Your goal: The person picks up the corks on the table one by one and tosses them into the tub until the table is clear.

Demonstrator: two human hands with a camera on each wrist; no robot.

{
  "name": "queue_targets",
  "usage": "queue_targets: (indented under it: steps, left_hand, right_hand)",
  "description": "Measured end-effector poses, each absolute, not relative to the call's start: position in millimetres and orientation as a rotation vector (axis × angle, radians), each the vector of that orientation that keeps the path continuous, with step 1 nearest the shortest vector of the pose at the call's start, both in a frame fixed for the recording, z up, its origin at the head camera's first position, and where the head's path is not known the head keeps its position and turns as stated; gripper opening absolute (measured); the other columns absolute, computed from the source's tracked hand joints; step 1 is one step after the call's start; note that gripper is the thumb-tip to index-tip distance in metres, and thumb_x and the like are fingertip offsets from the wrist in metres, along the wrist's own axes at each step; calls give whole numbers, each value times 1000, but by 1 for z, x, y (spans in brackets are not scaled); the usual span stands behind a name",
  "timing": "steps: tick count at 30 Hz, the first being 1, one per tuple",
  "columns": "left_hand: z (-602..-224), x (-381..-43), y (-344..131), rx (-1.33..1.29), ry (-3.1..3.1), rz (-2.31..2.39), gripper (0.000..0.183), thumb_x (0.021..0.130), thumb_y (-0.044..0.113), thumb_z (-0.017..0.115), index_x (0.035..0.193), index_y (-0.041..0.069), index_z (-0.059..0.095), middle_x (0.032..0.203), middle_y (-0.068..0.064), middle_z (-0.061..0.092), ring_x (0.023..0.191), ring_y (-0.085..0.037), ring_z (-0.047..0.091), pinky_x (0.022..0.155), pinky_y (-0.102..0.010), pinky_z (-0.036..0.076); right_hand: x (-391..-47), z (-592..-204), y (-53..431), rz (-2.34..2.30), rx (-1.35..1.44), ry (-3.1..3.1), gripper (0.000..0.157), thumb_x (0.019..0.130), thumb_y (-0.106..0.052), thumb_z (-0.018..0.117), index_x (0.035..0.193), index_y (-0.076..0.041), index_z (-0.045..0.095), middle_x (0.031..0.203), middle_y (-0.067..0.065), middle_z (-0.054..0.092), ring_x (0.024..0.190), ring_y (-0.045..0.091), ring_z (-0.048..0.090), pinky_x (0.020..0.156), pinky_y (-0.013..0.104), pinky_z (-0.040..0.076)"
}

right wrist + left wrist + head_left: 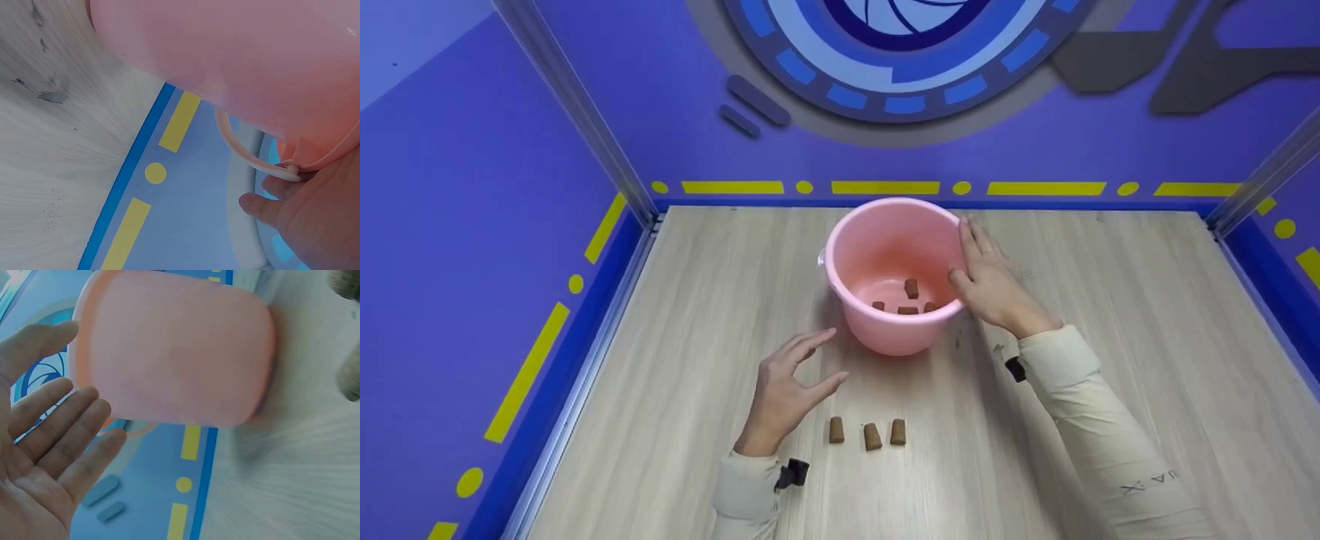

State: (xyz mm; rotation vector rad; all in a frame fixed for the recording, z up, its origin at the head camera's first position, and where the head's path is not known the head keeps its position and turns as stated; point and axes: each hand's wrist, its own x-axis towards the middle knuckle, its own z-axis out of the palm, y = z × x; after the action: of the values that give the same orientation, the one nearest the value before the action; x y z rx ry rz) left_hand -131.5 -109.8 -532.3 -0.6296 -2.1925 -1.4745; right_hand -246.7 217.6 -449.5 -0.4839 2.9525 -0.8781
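Note:
A pink bucket (900, 334) stands on the table, its mouth facing me. Several brown cork stoppers (911, 288) lie on its bottom. My right hand (997, 289) holds the bucket's right rim, with the thumb over the edge and fingers along the outside. In the right wrist view two fingers (263, 209) show beside the handle (239, 147) joint. My left hand (784, 390) hovers in front of the bucket at the left, thumb and fingers spread, holding nothing. Three more corks (871, 436) lie in a row on the table, right of the left wrist.
The wooden table (697, 300) is bounded by a blue-purple back panel (660, 97) with yellow marks and by side panels with metal edge rails (585, 337). The bucket stands near the back panel. Dark scuffs (50, 97) mark the tabletop right of the bucket.

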Motion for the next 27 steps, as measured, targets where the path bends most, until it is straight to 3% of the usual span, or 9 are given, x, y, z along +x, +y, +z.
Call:
queue_targets:
  steps: [9,27]
  left_hand:
    - [-546,-119,-111,-686,-2307,-1447,52,78,4,95,126,7,76,131,-4,73,124,-24,68,107,-38,53]
    - [-565,-101,-105,-724,-2598,-1459,51,82,9,93,129,3,74,131,-6,72,124,-26,67,106,-40,54]
  right_hand:
    - [-248,-449,217,-871,-482,2958,78,109,-26,45,168,2,2,176,21,-2,162,38,-1,130,56,5]
    - [-247,-450,216,-876,-486,2958,78,109,-24,46,168,3,3,176,22,-1,162,39,-2,130,56,4]
